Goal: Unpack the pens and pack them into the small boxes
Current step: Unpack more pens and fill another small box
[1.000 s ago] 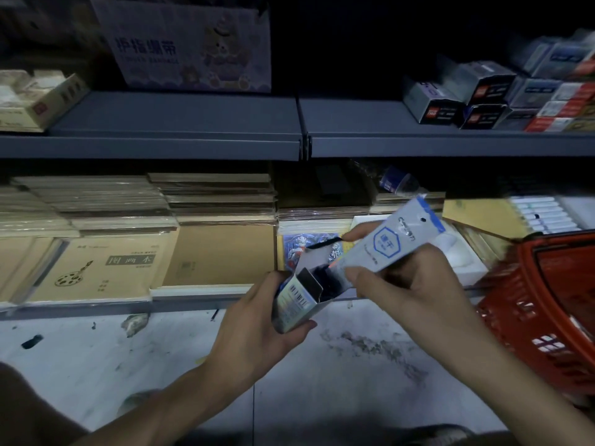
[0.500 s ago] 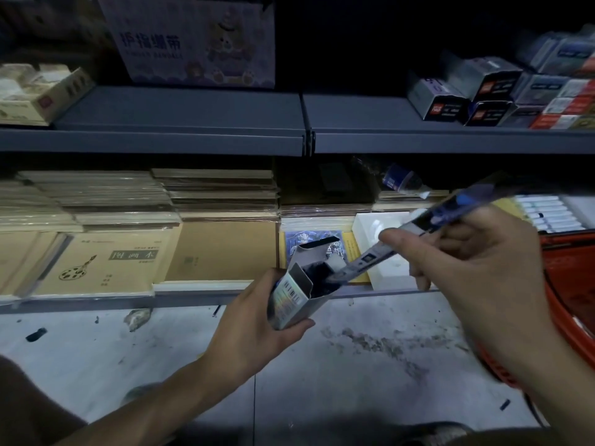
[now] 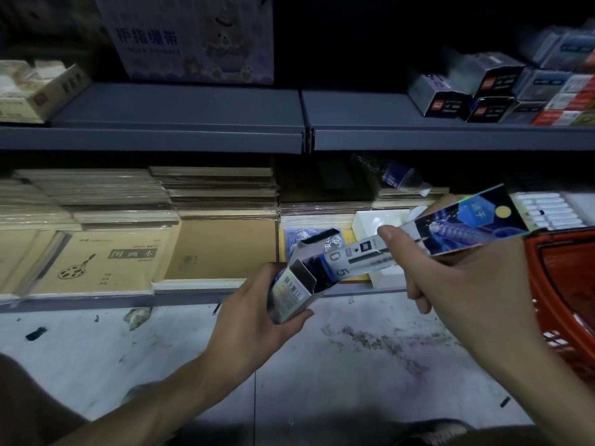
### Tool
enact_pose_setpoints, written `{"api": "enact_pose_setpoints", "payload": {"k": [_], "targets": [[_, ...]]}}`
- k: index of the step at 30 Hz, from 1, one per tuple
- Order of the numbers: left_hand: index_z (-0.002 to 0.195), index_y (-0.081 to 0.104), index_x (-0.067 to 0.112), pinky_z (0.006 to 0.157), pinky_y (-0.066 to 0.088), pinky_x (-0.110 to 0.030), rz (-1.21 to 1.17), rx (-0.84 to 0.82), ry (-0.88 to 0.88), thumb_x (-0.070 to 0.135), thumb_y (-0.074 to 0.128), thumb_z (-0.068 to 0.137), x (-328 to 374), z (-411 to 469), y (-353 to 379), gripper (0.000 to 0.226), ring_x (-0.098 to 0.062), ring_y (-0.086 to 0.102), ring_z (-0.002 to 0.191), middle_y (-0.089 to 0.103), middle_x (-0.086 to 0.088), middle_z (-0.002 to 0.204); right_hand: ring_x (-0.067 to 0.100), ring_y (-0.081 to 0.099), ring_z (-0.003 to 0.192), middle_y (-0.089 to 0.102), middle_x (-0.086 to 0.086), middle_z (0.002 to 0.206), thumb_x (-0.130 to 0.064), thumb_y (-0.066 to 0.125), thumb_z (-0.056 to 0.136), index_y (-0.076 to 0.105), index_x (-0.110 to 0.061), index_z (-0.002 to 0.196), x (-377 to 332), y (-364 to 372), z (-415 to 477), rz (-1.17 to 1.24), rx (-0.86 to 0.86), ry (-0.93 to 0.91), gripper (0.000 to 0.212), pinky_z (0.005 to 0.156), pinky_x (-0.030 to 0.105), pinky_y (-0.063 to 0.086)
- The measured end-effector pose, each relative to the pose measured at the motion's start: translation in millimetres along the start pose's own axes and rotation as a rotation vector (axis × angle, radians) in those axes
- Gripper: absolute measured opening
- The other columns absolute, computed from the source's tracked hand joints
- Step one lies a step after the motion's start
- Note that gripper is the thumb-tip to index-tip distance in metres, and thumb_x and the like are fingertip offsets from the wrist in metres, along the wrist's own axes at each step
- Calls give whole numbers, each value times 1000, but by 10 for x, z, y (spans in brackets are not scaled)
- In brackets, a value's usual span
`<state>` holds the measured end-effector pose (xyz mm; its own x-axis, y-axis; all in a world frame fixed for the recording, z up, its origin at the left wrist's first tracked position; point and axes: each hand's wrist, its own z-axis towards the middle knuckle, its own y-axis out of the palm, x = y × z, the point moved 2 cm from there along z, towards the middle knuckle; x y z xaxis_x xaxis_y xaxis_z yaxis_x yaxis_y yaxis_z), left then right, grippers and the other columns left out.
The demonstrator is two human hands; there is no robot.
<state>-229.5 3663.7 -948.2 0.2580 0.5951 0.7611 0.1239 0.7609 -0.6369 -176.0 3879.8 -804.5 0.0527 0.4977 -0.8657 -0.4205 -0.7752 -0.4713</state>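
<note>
Clasping a silvery, open-flapped small box (image 3: 288, 292) is the left hand (image 3: 249, 321); the right hand (image 3: 463, 294) pinches a blue-printed pen pack (image 3: 467, 227).

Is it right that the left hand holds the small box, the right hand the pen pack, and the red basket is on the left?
No: the head view shows the red basket on the right. The left hand holds the small box, the right hand the pen pack.

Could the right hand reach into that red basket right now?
Probably not yet. The red basket sits just beside the right hand with nothing between them, but that hand grips the pen pack, whose end is at the open small box held by the left hand.
</note>
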Motion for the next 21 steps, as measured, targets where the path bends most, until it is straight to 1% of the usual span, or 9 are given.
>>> {"api": "enact_pose_setpoints", "payload": {"k": [2,3,6,8,10,14,17,19,21], "targets": [[105,39,51,60,48,-16,76,27,58,47,89,71,34,-5,-16,61,-1,56,85,57,31,93,27,49,33,50,8,35,-48,73,86,52,-6,41,19,48,-20,-8,-24,44,65,44,18,44],[105,39,49,58,46,-17,102,36,83,45,90,71,53,-9,-17,62,-3,55,83,55,30,90,24,48,32,52,8,36,-46,74,85,53,-8,43,47,96,-35,2,-46,61,61,43,19,43],[106,41,43,55,52,-32,135,42,129,42,91,70,96,-32,2,62,-11,58,82,60,18,95,11,49,32,58,5,42,-36,78,86,58,-11,56,131,307,-91,13,-147,63,44,44,22,44],[107,41,44,58,54,-34,118,28,99,43,91,70,90,-37,32,61,-10,60,82,62,17,97,13,52,35,59,4,43,-41,77,86,61,-7,56,188,399,-93,-83,-185,10,47,47,30,48],[106,42,47,64,54,-32,64,6,43,45,89,71,62,-34,59,60,-8,62,84,63,19,98,18,60,45,63,3,49,-48,74,85,67,-11,64,174,396,-69,-124,-177,-34,43,52,39,52],[110,44,48,69,56,-32,20,-20,15,47,87,74,60,-11,39,57,-6,63,91,63,20,106,15,62,57,70,-1,69,-35,77,85,72,-23,83,96,247,-32,22,-71,-47,13,52,36,52],[111,43,49,69,57,-34,42,-7,23,48,86,74,81,0,24,57,-5,61,90,61,22,104,26,61,54,68,1,63,-32,78,86,71,-20,83,135,292,-51,4,-83,-33,14,52,44,55],[112,43,48,69,57,-34,56,2,22,49,86,74,87,-8,31,57,-5,61,89,59,22,103,22,58,49,65,-2,57,-33,78,86,68,-20,76,200,377,-77,-54,-105,-37,18,52,35,50],[112,41,49,70,58,-31,71,1,26,49,86,75,103,-16,39,58,-4,61,90,56,24,101,13,58,55,61,-9,59,-32,79,85,66,-23,70,253,432,-80,-191,-106,-93,21,51,20,40]]}}
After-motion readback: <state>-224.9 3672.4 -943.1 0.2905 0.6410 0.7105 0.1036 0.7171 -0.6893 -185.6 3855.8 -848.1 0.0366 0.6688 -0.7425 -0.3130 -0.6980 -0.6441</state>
